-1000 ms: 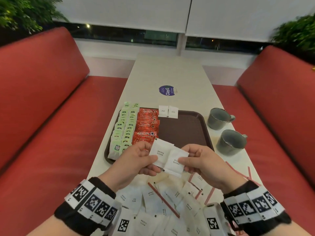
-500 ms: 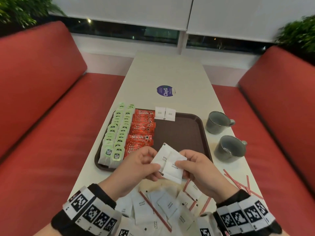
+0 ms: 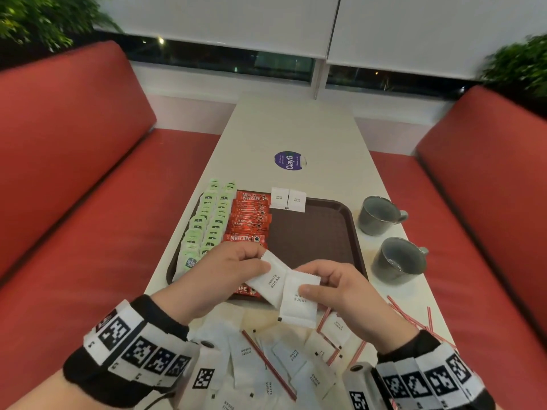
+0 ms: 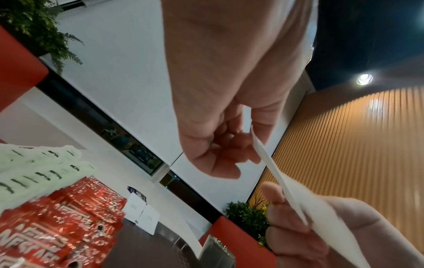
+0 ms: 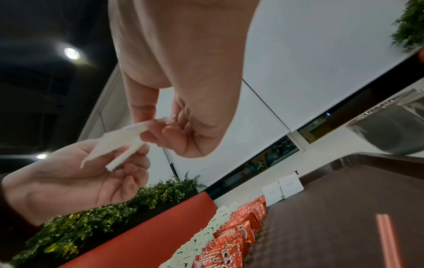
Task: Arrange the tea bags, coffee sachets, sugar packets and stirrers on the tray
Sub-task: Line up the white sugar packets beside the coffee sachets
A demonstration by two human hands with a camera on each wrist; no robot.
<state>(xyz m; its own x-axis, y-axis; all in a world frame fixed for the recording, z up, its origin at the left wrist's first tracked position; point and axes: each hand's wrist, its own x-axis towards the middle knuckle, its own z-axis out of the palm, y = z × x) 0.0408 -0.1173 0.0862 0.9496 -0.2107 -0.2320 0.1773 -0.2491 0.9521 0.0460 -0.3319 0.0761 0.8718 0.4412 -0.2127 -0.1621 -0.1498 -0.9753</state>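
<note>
Above the near edge of the brown tray [image 3: 319, 232], my left hand [image 3: 236, 270] pinches one white sugar packet [image 3: 270, 281] and my right hand [image 3: 328, 287] pinches another sugar packet [image 3: 297, 306] overlapping it. On the tray lie two rows of green tea bags [image 3: 207, 223], a row of red coffee sachets [image 3: 250, 217] and two sugar packets [image 3: 288, 199] at its far edge. Loose sugar packets [image 3: 266, 362] and red-striped stirrers [image 3: 268, 363] lie on the table below my hands. In the wrist views the packet [image 4: 282, 183] is seen edge-on between the fingers, as are the packets [image 5: 121, 143].
Two grey mugs [image 3: 380, 214] [image 3: 399, 258] stand right of the tray. More stirrers [image 3: 414, 319] lie near the table's right edge. A purple sticker [image 3: 289, 160] is on the white table [image 3: 293, 128]. Red bench seats [image 3: 97, 238] flank both sides.
Both hands have kept hold of the two sugar packets and shifted them slightly against each other; the head view has tilted down a little.
</note>
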